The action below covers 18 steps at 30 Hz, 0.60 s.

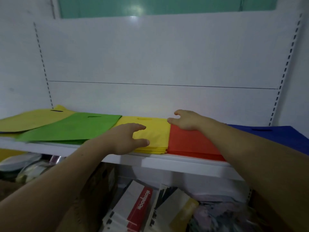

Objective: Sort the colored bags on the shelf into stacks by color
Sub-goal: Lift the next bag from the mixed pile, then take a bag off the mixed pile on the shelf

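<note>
Risk, mixing: the yellow stack and the red stack lie edge to edge, so a careless push from either side could slide the top bags across the seam.
Risk, spill: both stacks reach the near lip of the shelf; a pull toward the person could fan them off the edge.
Risk, leftover: a loose yellow bag lies far left, partly under the green stack, apart from its own color.
Left hand: open, fingers spread, resting on the near left part of the yellow stack.
Right hand: palm on the far left corner of the red stack, fingers loosely bent at the seam; whether it pinches a bag cannot be told.
Blue stack: right of the red one, beyond the right forearm.
</note>
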Each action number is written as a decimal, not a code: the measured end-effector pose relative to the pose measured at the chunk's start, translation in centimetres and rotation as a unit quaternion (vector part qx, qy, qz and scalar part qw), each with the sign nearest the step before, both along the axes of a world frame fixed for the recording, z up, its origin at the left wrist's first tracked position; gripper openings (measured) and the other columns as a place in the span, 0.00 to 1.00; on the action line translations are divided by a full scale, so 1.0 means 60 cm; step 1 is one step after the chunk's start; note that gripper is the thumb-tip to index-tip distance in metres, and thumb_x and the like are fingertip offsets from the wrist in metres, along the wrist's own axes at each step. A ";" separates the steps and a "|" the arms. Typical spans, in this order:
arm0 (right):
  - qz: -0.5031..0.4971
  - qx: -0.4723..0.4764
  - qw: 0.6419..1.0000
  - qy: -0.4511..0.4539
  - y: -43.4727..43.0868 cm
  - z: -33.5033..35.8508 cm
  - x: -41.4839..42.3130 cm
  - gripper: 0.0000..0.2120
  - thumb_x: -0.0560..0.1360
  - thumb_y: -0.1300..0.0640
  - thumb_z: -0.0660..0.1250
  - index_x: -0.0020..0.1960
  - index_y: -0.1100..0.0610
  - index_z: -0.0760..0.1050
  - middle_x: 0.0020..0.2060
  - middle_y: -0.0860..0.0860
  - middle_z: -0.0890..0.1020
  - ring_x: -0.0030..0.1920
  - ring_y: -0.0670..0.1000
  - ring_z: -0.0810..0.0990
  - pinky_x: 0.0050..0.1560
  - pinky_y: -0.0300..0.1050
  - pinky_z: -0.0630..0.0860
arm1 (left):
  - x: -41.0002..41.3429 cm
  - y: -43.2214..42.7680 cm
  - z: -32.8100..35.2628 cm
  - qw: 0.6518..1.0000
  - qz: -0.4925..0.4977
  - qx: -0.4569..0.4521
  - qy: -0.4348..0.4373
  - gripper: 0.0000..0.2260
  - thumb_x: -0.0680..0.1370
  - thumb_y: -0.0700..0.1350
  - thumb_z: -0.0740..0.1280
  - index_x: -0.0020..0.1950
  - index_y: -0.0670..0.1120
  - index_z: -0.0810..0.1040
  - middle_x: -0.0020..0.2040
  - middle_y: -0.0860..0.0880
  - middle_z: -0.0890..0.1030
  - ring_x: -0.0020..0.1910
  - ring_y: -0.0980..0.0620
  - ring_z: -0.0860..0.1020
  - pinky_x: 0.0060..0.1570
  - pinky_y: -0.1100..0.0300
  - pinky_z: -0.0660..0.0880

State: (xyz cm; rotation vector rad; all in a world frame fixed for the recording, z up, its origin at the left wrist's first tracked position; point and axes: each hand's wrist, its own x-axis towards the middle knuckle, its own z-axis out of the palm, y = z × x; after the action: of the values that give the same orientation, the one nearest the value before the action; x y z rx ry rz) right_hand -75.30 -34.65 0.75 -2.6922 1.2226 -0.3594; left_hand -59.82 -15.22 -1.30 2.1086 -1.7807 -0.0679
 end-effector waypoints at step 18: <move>0.132 0.027 0.990 -0.036 0.336 0.000 0.527 0.34 0.77 0.36 0.58 0.76 0.54 0.59 0.74 0.54 0.63 0.72 0.56 0.64 0.67 0.47 0.63 | 0.436 0.395 0.002 0.985 0.170 -0.020 0.011 0.29 0.75 0.60 0.64 0.73 0.55 0.63 0.74 0.53 0.64 0.71 0.51 0.65 0.68 0.54 0.63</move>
State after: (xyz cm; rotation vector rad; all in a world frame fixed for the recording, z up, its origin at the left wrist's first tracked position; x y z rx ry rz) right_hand -43.68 -14.49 0.75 -2.7219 0.8286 -0.3762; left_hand -33.68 8.50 -1.18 2.3388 -1.3729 0.0358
